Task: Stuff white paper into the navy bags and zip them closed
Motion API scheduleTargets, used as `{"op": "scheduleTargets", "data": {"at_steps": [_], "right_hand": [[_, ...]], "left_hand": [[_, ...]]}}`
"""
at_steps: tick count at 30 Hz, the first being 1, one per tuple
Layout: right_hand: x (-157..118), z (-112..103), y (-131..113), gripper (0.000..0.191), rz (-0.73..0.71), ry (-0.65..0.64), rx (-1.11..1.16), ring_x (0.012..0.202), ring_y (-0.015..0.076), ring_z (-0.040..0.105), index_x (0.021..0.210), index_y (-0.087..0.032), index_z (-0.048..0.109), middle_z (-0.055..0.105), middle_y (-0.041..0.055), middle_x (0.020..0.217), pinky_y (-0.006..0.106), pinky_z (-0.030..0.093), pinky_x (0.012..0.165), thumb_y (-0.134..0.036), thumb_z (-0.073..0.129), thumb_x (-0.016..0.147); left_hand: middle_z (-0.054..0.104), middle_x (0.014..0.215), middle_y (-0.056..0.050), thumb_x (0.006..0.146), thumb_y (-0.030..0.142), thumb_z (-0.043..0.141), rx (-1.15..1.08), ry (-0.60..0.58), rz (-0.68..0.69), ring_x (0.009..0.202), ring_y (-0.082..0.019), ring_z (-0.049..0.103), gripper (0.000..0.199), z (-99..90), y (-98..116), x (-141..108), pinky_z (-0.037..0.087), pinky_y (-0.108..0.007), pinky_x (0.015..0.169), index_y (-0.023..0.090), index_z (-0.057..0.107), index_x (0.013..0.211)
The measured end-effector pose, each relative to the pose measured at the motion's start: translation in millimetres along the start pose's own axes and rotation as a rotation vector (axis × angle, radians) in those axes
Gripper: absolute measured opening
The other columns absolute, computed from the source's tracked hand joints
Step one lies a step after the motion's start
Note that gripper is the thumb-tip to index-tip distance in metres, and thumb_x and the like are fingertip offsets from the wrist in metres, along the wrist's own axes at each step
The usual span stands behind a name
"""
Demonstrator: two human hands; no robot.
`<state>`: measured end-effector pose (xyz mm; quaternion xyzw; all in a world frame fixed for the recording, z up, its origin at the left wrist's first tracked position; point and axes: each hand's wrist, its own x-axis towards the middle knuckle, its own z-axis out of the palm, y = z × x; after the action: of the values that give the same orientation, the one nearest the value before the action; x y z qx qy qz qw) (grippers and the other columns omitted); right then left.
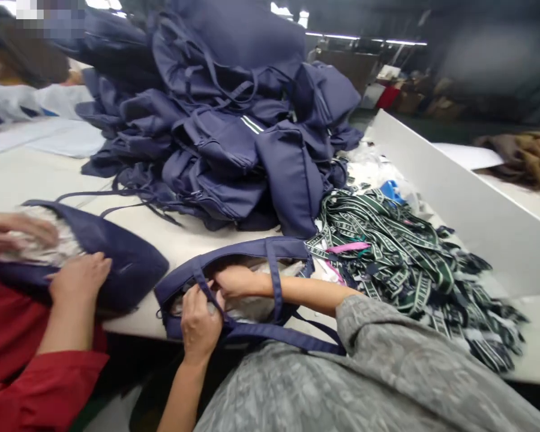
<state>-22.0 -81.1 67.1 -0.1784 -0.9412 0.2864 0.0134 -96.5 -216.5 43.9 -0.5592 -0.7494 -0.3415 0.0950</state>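
Observation:
A navy blue bag lies at the table's front edge, its top open and its handle straps standing over the opening. Pale, crinkled lining or stuffing shows inside. My left hand is closed on the bag's near rim, beside one strap. My right hand reaches into the opening from the right, the forearm passing under a strap. Its fingers curl close to my left fingertips. What they hold, if anything, is hidden by the strap and the bag.
A tall pile of navy bags stands behind. To the right lies a tangled heap of green-and-white lettered straps beside a white upright board. At left, a co-worker's hands work at another navy bag with pale stuffing.

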Motion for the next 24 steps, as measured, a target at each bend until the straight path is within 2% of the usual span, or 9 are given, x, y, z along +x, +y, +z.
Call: {"op": "scheduleTargets", "data": {"at_steps": [3, 6, 9, 12, 14, 17, 19, 21, 24], "right_hand": [[-24.6, -4.0, 4.6, 0.022, -0.003, 0.203, -0.315, 0.099, 0.0271, 0.056, 0.105, -0.008, 0.061, 0.063, 0.0167, 0.106, 0.044, 0.048, 0.084, -0.019, 0.048, 0.091], [-38.0, -13.3, 15.3, 0.026, 0.235, 0.226, -0.429, 0.105, 0.0316, 0.055, 0.109, -0.007, 0.059, 0.061, 0.0198, 0.112, 0.051, 0.045, 0.090, -0.019, 0.047, 0.090], [-49.0, -33.5, 24.1, 0.029, 0.391, 0.177, -0.319, 0.105, 0.0328, 0.057, 0.112, -0.009, 0.060, 0.061, 0.0189, 0.116, 0.046, 0.048, 0.086, -0.022, 0.053, 0.087], [-70.3, -53.8, 22.1, 0.022, 0.387, 0.107, -0.194, 0.095, 0.0300, 0.063, 0.100, -0.010, 0.066, 0.066, 0.0170, 0.107, 0.039, 0.051, 0.074, -0.022, 0.051, 0.088], [-89.8, -57.5, 16.7, 0.023, 0.346, 0.103, -0.144, 0.086, 0.0272, 0.066, 0.090, -0.012, 0.068, 0.070, 0.0147, 0.097, 0.036, 0.051, 0.070, -0.024, 0.049, 0.091], [-118.9, -44.4, 10.4, 0.024, 0.270, 0.296, -0.089, 0.088, 0.0232, 0.066, 0.085, -0.014, 0.068, 0.071, 0.0101, 0.093, 0.033, 0.050, 0.078, -0.025, 0.048, 0.092], [-135.0, -29.2, 10.0, 0.021, 0.236, 0.471, -0.027, 0.095, 0.0199, 0.064, 0.089, -0.015, 0.068, 0.071, 0.0077, 0.096, 0.030, 0.048, 0.085, -0.022, 0.049, 0.092], [-148.1, -15.5, 12.6, 0.019, 0.231, 0.588, 0.050, 0.097, 0.0173, 0.063, 0.093, -0.016, 0.068, 0.071, 0.0065, 0.098, 0.027, 0.047, 0.090, -0.021, 0.050, 0.093], [-162.9, -3.4, 20.5, 0.018, 0.270, 0.691, 0.137, 0.098, 0.0164, 0.064, 0.097, -0.016, 0.068, 0.072, 0.0063, 0.102, 0.027, 0.046, 0.093, -0.018, 0.051, 0.093]], "left_hand": [[0.061, 0.117, -0.019, 0.094, 0.035, 0.045, -0.090, -0.127, 0.125, 0.113, -0.031, 0.055, 0.036, 14.1, -6.9, 14.4, 0.045, -0.046, 0.100, 0.010, 0.059, 0.116], [0.061, 0.117, -0.021, 0.093, 0.039, 0.045, -0.066, -0.221, 0.175, 0.116, -0.034, 0.054, 0.040, 27.1, -18.7, 27.5, 0.044, -0.051, 0.101, 0.009, 0.059, 0.116], [0.063, 0.115, -0.020, 0.093, 0.037, 0.044, -0.057, -0.275, 0.186, 0.115, -0.035, 0.056, 0.037, 32.2, -22.9, 41.7, 0.045, -0.053, 0.100, 0.011, 0.061, 0.113], [0.064, 0.119, -0.016, 0.094, 0.028, 0.041, -0.199, -0.299, 0.245, 0.116, -0.029, 0.058, 0.031, 35.4, -13.3, 58.4, 0.046, -0.047, 0.103, 0.014, 0.062, 0.113], [0.063, 0.123, -0.013, 0.095, 0.025, 0.040, -0.352, -0.354, 0.306, 0.119, -0.024, 0.058, 0.032, 43.5, -1.1, 71.0, 0.044, -0.043, 0.106, 0.015, 0.062, 0.116], [0.064, 0.125, -0.011, 0.095, 0.026, 0.038, -0.469, -0.571, 0.380, 0.119, -0.021, 0.058, 0.034, 70.0, 21.5, 90.5, 0.043, -0.041, 0.108, 0.017, 0.061, 0.119], [0.066, 0.122, -0.011, 0.093, 0.025, 0.037, -0.401, -0.724, 0.406, 0.116, -0.021, 0.060, 0.034, 94.3, 38.3, 102.6, 0.043, -0.040, 0.106, 0.016, 0.062, 0.115], [0.066, 0.119, -0.015, 0.091, 0.024, 0.040, -0.282, -0.832, 0.416, 0.114, -0.024, 0.060, 0.033, 119.0, 55.8, 113.1, 0.042, -0.041, 0.104, 0.014, 0.063, 0.112], [0.068, 0.110, -0.020, 0.085, 0.027, 0.051, -0.162, -0.975, 0.295, 0.109, -0.030, 0.061, 0.027, 149.4, 81.1, 126.8, 0.042, -0.042, 0.099, 0.011, 0.064, 0.102]]}}
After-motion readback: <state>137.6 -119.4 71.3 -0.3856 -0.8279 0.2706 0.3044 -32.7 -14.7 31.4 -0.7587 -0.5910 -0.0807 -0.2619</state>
